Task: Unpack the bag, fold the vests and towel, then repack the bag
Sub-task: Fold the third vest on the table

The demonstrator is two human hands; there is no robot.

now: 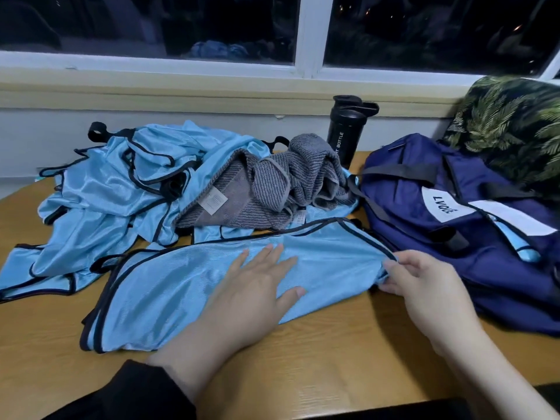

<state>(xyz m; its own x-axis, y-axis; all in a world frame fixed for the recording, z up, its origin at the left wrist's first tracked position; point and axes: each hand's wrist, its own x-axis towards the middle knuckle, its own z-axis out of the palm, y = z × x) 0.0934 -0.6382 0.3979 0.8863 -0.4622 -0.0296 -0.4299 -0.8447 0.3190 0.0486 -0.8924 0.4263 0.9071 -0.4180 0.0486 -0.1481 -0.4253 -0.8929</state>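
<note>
Spread flat across the near middle of the wooden surface (pixel 348 338): a light blue vest (pixel 188 286) with dark piping, its right end reaching just beside the bag. Pressed palm-down on the vest's middle, the left hand (pixel 257 286), fingers (pixel 272 256) released and splayed flat, grasping nothing. At the vest's right edge, the right hand (pixel 424 286), fingers (pixel 391 265) pinched on the piped hem, thumb underneath. Dark sleeve (pixel 127 392) at the left wrist.

Behind the flat vest, heaped toward the left and back of the surface: a crumpled pile of more blue vests (pixel 115 183), black-trimmed, loops sticking up at the rear. Lying bunched on top of the pile's right side, a grey striped towel (pixel 272 183), white care label showing.

On the right of the surface, touching the vests' edge: a navy bag (pixel 439 189) lying slumped, black straps across it, white label lettered on its top, a strip of blue fabric showing at its opening. Upright behind towel and bag, against the wall: a black shaker bottle (pixel 345 131), lid flipped open. Far right, behind the bag: a leaf-patterned cushion (pixel 512 125). Above all, a white-framed window (pixel 312 34), dark outside.
</note>
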